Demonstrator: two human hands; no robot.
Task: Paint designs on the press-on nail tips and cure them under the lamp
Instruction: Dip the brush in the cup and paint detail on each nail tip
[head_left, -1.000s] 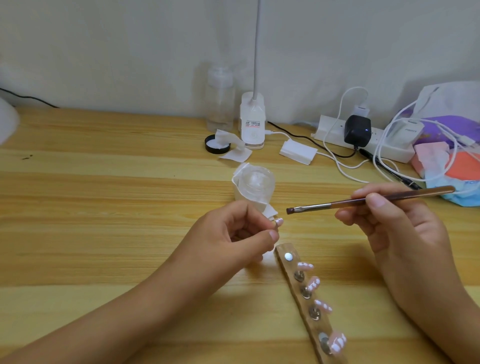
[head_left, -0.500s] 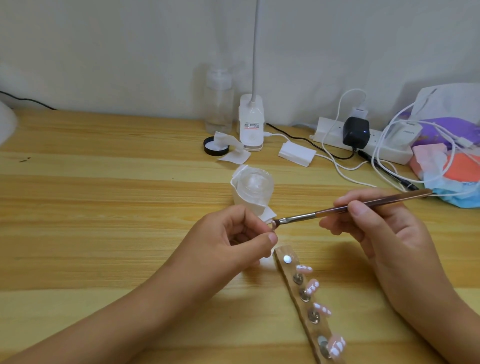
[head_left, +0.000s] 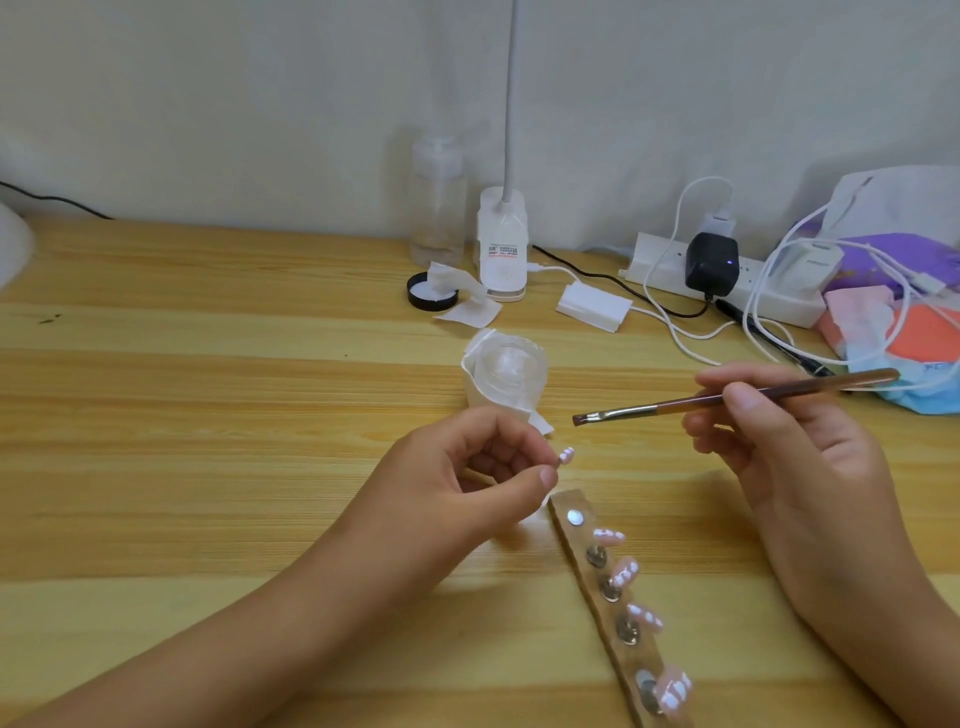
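Head view: left hand (head_left: 467, 483) pinches a small pink white-striped nail tip (head_left: 566, 455); right hand (head_left: 779, 441) grips a thin brown-handled flat brush (head_left: 727, 399) above the wooden table (head_left: 208, 415), bristles just clear of the tip.

Your table (head_left: 208, 395) has a clear bottle (head_left: 437, 208) by the back wall, with a black cap (head_left: 432, 296) and a crumpled wipe (head_left: 470, 306) just in front. To the right: white box (head_left: 592, 306), power strip (head_left: 789, 306) with black adapter (head_left: 711, 262) plugged in, orange pack (head_left: 924, 338) far right.
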